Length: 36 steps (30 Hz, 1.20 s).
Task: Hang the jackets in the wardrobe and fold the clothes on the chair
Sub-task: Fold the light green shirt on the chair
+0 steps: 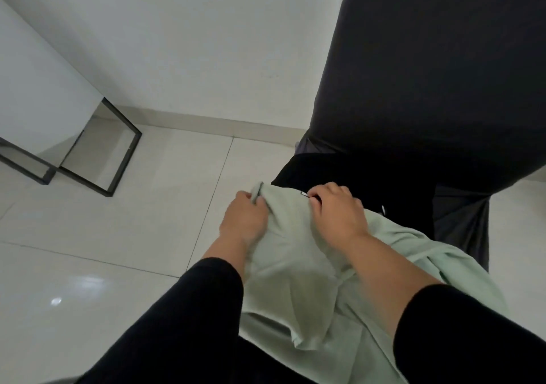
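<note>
Black sleeves (pixel 189 321) fill the frame at six o'clock, and between the forearms a pale green garment (pixel 298 268) drapes down from the middle. At nine o'clock of the garment's top edge the left hand (pixel 243 219) pinches a rolled corner of the cloth, while at about one o'clock the right hand (pixel 336 211) curls its grip on the same upper edge. Beyond both hands, at twelve to two o'clock, dark clothing (pixel 369 174) lies on the chair (pixel 437 58); a black-framed worktop (pixel 38 94) stands at ten o'clock.
</note>
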Available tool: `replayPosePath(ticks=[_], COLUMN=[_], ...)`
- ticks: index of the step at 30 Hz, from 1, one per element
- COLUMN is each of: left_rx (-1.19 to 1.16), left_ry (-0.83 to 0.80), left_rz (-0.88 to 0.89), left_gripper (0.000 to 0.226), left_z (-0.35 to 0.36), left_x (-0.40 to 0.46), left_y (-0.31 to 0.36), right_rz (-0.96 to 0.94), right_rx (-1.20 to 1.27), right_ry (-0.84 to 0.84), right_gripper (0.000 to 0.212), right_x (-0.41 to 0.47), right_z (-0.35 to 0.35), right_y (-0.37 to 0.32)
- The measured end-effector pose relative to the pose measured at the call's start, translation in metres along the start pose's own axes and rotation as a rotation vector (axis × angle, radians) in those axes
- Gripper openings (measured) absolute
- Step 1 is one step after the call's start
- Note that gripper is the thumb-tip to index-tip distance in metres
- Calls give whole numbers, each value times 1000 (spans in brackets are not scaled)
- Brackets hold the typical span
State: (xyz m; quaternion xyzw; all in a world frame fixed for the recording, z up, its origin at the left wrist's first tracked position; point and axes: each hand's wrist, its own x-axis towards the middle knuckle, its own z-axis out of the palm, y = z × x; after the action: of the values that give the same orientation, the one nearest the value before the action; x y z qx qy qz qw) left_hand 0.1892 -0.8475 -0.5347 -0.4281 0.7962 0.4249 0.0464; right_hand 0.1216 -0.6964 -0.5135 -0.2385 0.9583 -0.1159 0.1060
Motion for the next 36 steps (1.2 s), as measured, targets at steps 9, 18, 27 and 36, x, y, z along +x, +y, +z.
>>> replayPosePath(ticks=[9,18,27,36], left_rx=[-396,-958,-311,135], left_ry=[-47,88,197,243], left_rz=[-320,-254,19,88], left_gripper=[50,21,64,59], left_z=[2,-29,-15,26], left_x=[46,61,64,-4], left_y=[11,32,13,24], right_rz=[30,20,-103,-15], right_rx=[132,119,22,-4], right_ry=[-72,155,33,57], right_gripper=[25,31,33,60], right_x=[34,44,36,-17], right_z=[7,-8,18,11], right_y=[4,3,17,53])
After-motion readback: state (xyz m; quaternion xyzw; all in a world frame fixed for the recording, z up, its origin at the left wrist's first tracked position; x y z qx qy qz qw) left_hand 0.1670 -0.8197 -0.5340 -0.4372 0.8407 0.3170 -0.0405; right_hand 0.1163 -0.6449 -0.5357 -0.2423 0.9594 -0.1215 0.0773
